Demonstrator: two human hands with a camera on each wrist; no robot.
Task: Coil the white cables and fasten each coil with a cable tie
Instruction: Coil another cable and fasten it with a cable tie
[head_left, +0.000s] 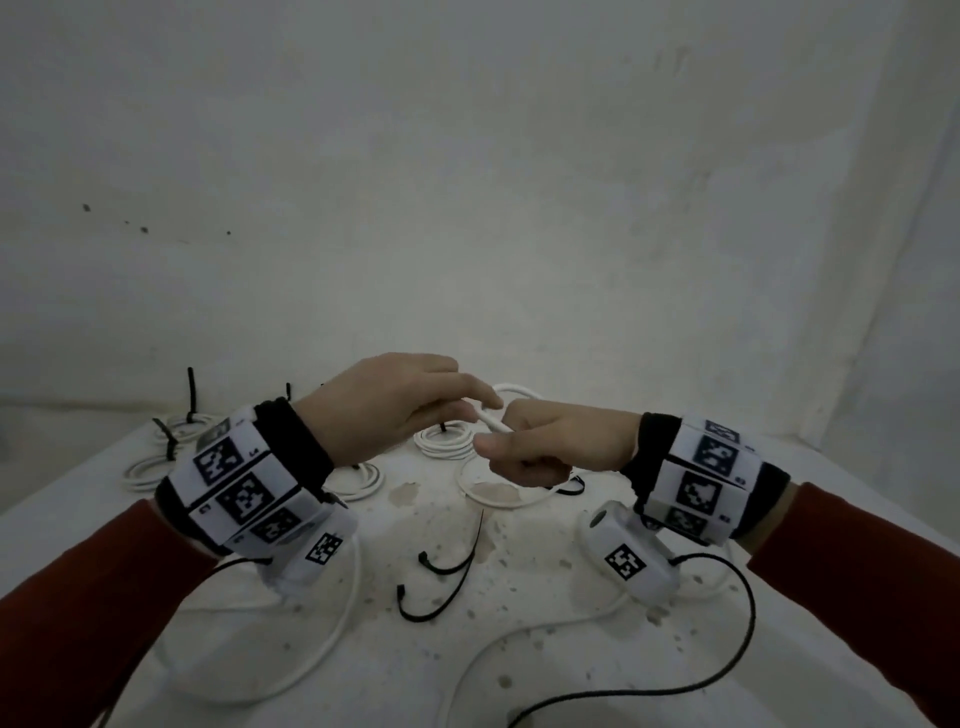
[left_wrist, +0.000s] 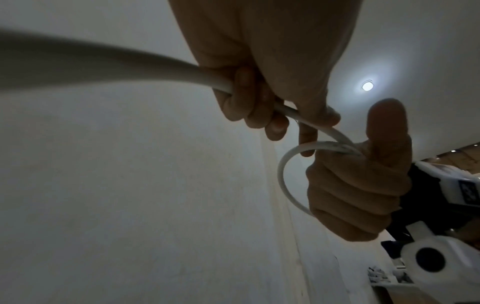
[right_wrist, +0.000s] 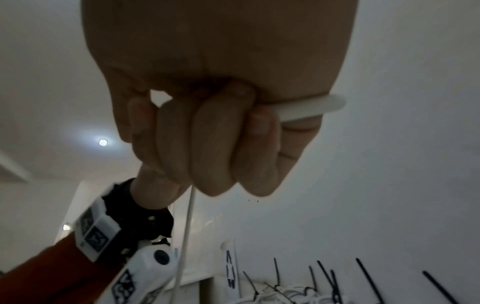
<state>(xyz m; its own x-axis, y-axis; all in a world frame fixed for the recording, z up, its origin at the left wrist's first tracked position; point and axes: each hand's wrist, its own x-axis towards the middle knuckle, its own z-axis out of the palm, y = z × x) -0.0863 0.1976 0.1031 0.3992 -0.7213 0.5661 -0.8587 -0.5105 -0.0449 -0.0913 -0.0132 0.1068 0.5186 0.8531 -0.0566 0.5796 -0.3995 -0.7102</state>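
Above the stained white table (head_left: 519, 649), the right hand (head_left: 545, 447) fisted a thin white rubbery cable (head_left: 491, 422); the left hand (head_left: 395, 405) pinched its run, apparently starting a coil. Next: another loop, then a loose black plastic cable tie (head_left: 441, 608).

We could not follow the white cable (left_wrist: 309, 120) whole — in the left wrist view it swelled into a grey blur toward the left edge, and its end vanished inside the right hand (left_wrist: 363, 185). In the head view the left hand (head_left: 395, 405) covered part of a tied coil (head_left: 447, 441) behind it, and both sleeves ran off the bottom corners. In the right wrist view the right hand's curled fingers (right_wrist: 215, 144) hid how the cable lay in the palm, and the tied coils (right_wrist: 291, 292) at the bottom edge were cut off, dim and too tangled to count.
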